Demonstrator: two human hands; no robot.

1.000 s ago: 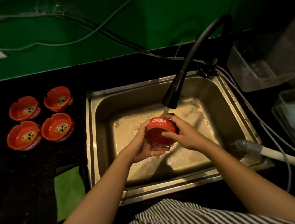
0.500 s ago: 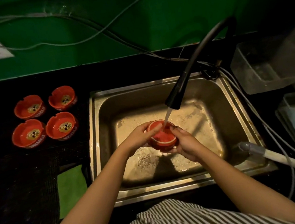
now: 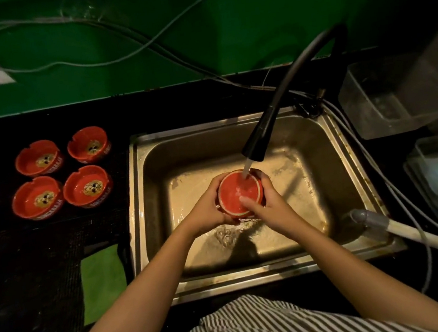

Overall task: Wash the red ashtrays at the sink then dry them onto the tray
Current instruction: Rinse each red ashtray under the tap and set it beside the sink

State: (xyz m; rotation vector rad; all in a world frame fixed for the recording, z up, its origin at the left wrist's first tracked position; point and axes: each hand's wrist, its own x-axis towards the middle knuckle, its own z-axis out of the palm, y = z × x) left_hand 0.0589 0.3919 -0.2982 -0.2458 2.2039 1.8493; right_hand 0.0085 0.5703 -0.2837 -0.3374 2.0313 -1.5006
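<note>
I hold a round red ashtray over the middle of the steel sink, its flat glossy base turned up toward me. My left hand curls round its left side, and my right hand wraps the right side with the thumb pressed flat on the wet base. A thin stream of water falls from the black curved faucet onto the upper edge of that base. The sink's floor looks dull, stained and wet beneath my hands.

On the dark counter to the left, four more red ashtrays sit upright in a square, each a shallow notched bowl with a pale printed picture inside. A flat green cloth lies near the sink's front left corner.
</note>
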